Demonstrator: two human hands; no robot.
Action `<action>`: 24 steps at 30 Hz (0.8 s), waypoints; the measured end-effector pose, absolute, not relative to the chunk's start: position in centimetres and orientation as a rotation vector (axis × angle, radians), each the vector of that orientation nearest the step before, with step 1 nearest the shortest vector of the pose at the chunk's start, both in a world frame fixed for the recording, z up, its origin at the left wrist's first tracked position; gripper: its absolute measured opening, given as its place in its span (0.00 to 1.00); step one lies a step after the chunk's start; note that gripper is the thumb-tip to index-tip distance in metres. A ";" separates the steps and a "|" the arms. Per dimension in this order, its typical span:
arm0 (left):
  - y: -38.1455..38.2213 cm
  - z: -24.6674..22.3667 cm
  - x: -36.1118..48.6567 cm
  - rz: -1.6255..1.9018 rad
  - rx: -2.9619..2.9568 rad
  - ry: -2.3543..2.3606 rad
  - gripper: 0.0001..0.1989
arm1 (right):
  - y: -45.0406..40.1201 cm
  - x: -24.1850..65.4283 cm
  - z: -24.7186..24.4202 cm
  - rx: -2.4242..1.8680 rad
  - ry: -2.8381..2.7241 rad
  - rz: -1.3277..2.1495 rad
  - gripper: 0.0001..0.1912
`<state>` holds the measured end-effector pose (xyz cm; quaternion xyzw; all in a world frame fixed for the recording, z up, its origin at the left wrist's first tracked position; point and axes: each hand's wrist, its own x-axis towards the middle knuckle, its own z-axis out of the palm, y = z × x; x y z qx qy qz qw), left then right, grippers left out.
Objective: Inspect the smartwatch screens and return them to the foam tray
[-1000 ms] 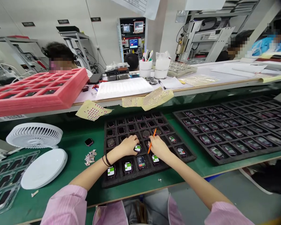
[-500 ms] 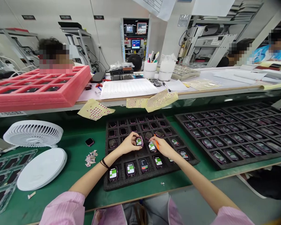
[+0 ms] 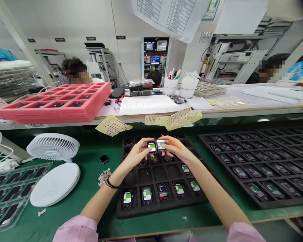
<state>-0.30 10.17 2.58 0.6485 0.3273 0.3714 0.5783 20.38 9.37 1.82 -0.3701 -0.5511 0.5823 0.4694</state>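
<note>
Between finger and thumb, my left hand [image 3: 137, 154] grips a smartwatch case [image 3: 152, 146] with a lit green-and-white screen. My right hand [image 3: 181, 153] pinches a second smartwatch case [image 3: 161, 144], also lit, close beside the first. A thin orange stick [image 3: 172, 141] lies across the right fingers. Both watches are above a black foam tray [image 3: 141, 211], whose compartments hold more watch cases. Several in the front row have lit screens, including one with a dark menu [image 3: 163, 191]. My hands cover part of the tray's back rows.
Another black foam tray [image 3: 264, 205] of watches stands on the right. At left are a white fan [image 3: 56, 185], a clear tray [image 3: 27, 173], small white pieces [image 3: 104, 177] and a single watch [image 3: 104, 159]. A shelf behind carries a pink foam tray [image 3: 88, 114] and papers [image 3: 148, 105].
Both hands have raised their watches away from me and brought them side by side. The right watch has left the tray area near its compartment. The camera view has shifted.
</note>
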 end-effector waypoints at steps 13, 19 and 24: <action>9.9 4.1 -1.9 0.944 1.527 0.813 0.23 | 9.7 18.6 3.0 -0.812 -1.399 1.476 0.16; 10.1 4.0 -1.6 0.965 1.523 0.804 0.22 | 9.6 18.6 3.0 -0.832 -1.451 1.439 0.18; 9.9 4.0 -1.6 0.987 1.526 0.840 0.20 | 9.4 18.4 3.0 -0.844 -1.452 1.426 0.17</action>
